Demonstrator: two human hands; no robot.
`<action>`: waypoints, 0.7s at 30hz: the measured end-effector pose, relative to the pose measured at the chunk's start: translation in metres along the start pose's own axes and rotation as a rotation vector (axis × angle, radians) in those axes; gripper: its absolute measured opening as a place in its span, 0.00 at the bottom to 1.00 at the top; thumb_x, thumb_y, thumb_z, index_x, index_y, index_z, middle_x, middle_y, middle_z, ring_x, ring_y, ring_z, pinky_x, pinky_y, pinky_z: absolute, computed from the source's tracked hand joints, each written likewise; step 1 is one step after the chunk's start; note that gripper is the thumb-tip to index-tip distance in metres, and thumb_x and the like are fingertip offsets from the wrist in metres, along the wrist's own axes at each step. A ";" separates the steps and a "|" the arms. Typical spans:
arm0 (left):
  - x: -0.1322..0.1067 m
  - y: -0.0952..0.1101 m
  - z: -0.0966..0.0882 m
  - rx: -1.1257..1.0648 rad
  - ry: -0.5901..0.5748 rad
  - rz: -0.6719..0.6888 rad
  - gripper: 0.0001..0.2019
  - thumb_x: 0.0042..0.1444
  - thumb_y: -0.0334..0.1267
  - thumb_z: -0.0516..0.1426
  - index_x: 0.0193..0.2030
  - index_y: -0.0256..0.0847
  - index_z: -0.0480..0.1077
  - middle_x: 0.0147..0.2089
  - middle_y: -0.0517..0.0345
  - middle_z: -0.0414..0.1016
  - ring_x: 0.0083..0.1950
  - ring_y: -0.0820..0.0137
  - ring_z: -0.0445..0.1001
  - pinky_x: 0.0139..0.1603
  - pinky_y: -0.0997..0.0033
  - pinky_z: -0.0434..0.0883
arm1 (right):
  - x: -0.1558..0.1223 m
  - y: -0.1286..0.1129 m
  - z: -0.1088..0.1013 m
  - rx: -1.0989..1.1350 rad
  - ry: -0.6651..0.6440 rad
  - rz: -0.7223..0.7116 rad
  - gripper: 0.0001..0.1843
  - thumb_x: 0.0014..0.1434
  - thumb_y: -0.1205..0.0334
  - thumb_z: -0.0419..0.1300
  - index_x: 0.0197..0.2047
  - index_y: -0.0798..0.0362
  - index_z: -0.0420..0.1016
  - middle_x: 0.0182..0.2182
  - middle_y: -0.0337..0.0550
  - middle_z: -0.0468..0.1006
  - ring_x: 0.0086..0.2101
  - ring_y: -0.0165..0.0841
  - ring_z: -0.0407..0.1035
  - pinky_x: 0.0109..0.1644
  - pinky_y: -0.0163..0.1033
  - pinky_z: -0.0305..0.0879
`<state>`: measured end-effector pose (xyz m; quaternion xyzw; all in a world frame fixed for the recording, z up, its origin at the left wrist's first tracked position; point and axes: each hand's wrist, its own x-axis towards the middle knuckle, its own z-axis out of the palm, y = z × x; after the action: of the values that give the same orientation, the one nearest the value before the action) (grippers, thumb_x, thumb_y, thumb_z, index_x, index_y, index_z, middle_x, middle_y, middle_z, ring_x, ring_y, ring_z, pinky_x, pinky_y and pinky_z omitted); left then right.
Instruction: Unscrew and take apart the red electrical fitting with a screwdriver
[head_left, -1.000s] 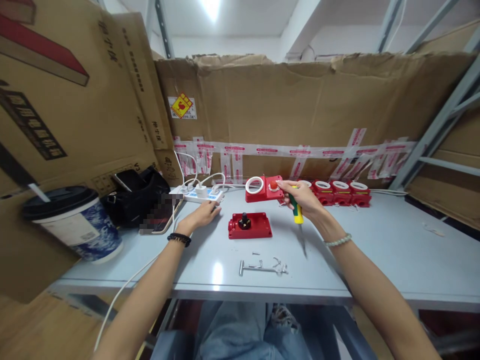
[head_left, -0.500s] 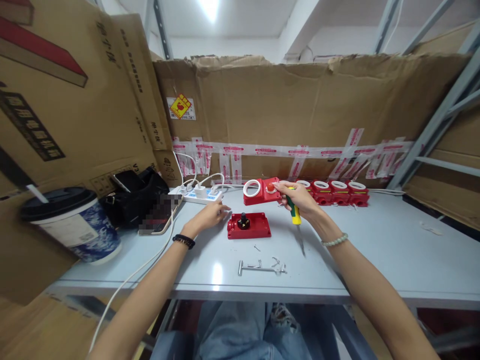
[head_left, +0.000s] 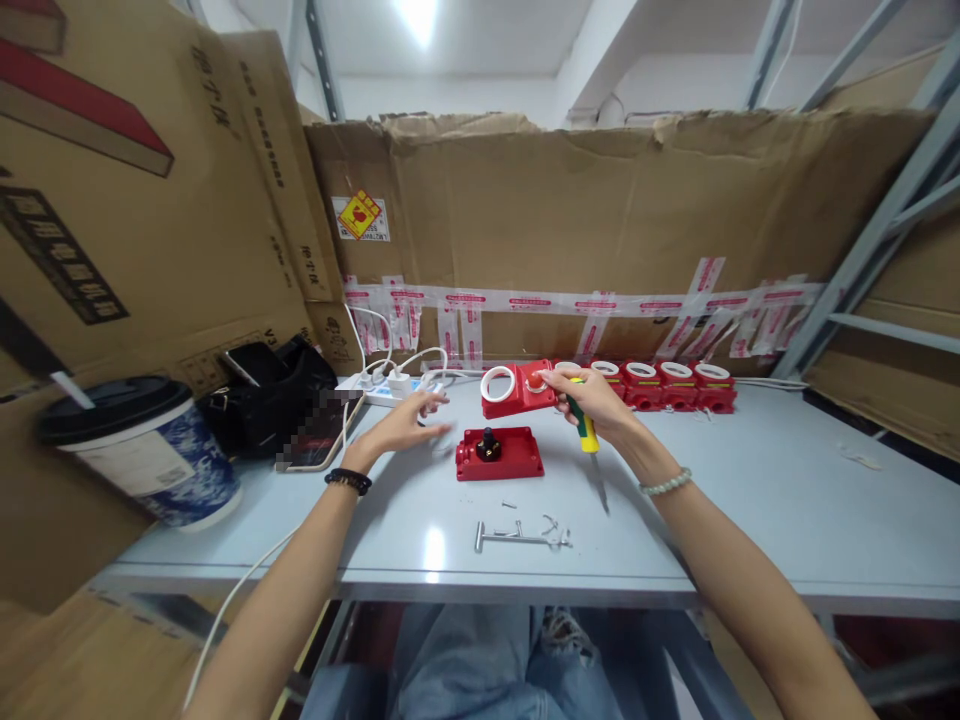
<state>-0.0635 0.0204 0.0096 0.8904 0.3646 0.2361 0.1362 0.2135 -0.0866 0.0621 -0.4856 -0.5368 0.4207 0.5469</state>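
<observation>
Fingertips of the right hand (head_left: 596, 405) pinch the red plastic switch housing (head_left: 517, 390) while its palm grips a yellow-green screwdriver (head_left: 583, 430) blade-down, out of the way; the left hand (head_left: 405, 425) hovers open, empty.

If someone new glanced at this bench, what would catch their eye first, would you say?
Probably the red switch box at mid-table, which the right hand touches while gripping a yellow-green screwdriver. Just in front lies a red base plate, with the open left hand hovering beside it. A big lidded cup stands far left.
</observation>
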 end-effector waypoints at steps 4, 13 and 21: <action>0.004 0.044 0.004 -0.046 0.422 0.216 0.22 0.60 0.44 0.47 0.60 0.41 0.54 0.46 0.50 0.63 0.43 0.68 0.66 0.44 0.68 0.65 | -0.005 -0.002 0.007 -0.081 -0.032 -0.028 0.19 0.45 0.47 0.64 0.27 0.56 0.72 0.14 0.32 0.60 0.15 0.21 0.54 0.12 0.27 0.49; 0.017 0.064 0.010 0.425 0.414 0.500 0.21 0.60 0.51 0.46 0.52 0.39 0.61 0.43 0.48 0.67 0.43 0.60 0.67 0.43 0.62 0.63 | -0.013 -0.004 0.016 -0.149 -0.066 -0.111 0.21 0.48 0.44 0.60 0.30 0.57 0.74 0.11 0.31 0.59 0.13 0.21 0.52 0.13 0.28 0.48; 0.021 0.072 0.013 0.330 0.326 0.446 0.18 0.62 0.49 0.43 0.51 0.37 0.56 0.45 0.47 0.69 0.45 0.60 0.69 0.45 0.62 0.60 | -0.027 -0.022 0.018 -0.272 0.020 -0.197 0.21 0.50 0.44 0.59 0.28 0.57 0.74 0.10 0.31 0.58 0.12 0.21 0.50 0.14 0.29 0.46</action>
<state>-0.0013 -0.0159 0.0350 0.9088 0.2108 0.3374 -0.1254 0.1922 -0.1157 0.0778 -0.5044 -0.6283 0.2834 0.5201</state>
